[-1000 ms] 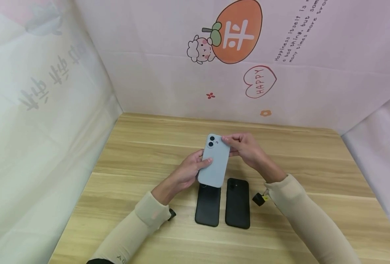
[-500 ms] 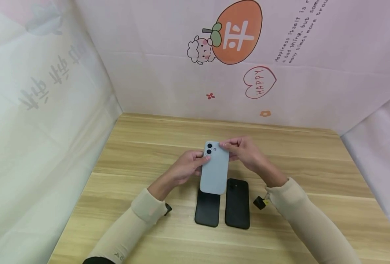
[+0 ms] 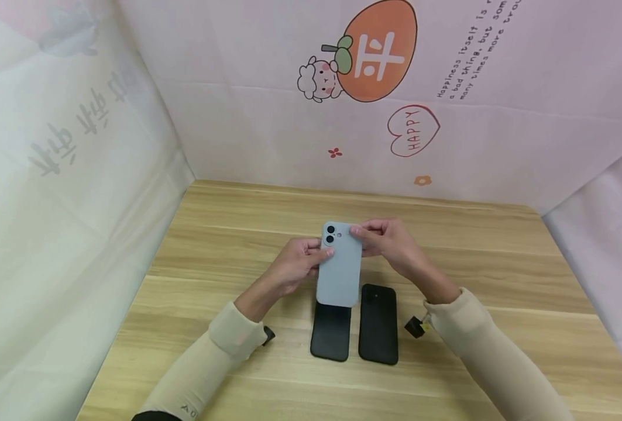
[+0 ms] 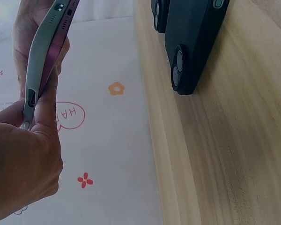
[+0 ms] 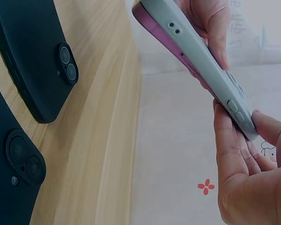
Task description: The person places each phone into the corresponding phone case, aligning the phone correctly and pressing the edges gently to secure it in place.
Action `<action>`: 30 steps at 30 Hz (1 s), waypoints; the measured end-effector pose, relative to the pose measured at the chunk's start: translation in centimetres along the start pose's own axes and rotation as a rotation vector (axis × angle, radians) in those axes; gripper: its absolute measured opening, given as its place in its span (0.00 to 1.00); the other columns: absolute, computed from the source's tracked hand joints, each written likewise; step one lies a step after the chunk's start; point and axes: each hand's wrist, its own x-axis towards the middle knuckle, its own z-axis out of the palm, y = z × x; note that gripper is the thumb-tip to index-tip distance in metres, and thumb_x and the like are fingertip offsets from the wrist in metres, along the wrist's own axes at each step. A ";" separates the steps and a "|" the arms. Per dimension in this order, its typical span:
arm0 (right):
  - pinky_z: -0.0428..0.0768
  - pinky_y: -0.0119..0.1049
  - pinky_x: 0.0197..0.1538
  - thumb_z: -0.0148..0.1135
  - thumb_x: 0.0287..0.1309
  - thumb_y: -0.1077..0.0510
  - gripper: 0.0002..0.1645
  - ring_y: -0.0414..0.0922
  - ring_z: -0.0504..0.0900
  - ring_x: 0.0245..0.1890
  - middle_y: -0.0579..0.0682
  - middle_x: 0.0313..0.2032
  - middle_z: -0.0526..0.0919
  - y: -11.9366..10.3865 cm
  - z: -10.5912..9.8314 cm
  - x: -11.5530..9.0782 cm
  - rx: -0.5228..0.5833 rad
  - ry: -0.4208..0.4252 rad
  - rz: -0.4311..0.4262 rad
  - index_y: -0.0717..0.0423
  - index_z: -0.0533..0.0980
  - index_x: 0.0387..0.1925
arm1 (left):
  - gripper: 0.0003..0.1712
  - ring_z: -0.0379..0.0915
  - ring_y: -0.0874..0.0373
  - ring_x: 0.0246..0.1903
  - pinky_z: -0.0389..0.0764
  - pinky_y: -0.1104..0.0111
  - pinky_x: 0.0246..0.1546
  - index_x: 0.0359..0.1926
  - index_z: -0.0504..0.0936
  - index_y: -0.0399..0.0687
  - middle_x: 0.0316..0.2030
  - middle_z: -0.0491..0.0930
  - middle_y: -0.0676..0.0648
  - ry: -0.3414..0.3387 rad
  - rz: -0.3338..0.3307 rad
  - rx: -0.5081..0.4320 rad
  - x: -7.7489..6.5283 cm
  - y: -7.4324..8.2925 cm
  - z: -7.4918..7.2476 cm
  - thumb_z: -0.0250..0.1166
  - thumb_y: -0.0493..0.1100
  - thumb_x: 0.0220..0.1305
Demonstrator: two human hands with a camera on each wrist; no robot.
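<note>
A light blue phone case (image 3: 339,275) with two camera lenses showing is held up over the table, back side up. In the right wrist view a pink phone (image 5: 164,37) sits in the case and stands out along its open side. My left hand (image 3: 296,264) grips the left edge, thumb on the case's back and fingers beneath. At the upper right corner my right hand (image 3: 389,238) pinches case and phone between thumb and fingers. A gap runs between the case (image 4: 36,56) and the pink phone (image 4: 57,42) in the left wrist view.
Two black phones lie side by side on the wooden table (image 3: 216,245), lenses up. The left black phone (image 3: 330,336) is partly covered by the case in the head view; the right black phone (image 3: 378,327) shows whole. A printed white cloth (image 3: 258,128) hangs behind.
The case and phone have come nearer to me, straightened and moved slightly left. My left thumb has shifted up the case toward the lenses. Both hands keep their hold.
</note>
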 end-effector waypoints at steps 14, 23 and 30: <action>0.83 0.53 0.43 0.67 0.60 0.50 0.21 0.53 0.88 0.36 0.59 0.39 0.87 0.9 0.9 -1.2 -0.021 -0.069 0.007 0.66 0.80 0.44 | 0.20 0.82 0.49 0.47 0.80 0.51 0.51 0.59 0.76 0.36 0.49 0.84 0.40 0.114 0.024 -0.109 0.0 0.4 -0.7 0.61 0.40 0.69; 0.82 0.57 0.43 0.68 0.59 0.51 0.23 0.54 0.88 0.36 0.60 0.41 0.87 1.8 1.8 -1.4 -0.026 -0.101 0.025 0.66 0.81 0.47 | 0.19 0.82 0.49 0.48 0.80 0.52 0.51 0.59 0.76 0.36 0.50 0.83 0.41 0.165 0.062 -0.149 0.1 0.5 -0.9 0.60 0.39 0.70; 0.84 0.54 0.40 0.66 0.61 0.54 0.17 0.53 0.88 0.32 0.60 0.37 0.87 1.8 2.0 -1.5 -0.078 -0.107 -0.004 0.66 0.82 0.42 | 0.20 0.82 0.48 0.48 0.80 0.53 0.51 0.60 0.75 0.36 0.51 0.82 0.39 0.131 0.061 -0.175 0.0 0.4 -1.2 0.61 0.39 0.69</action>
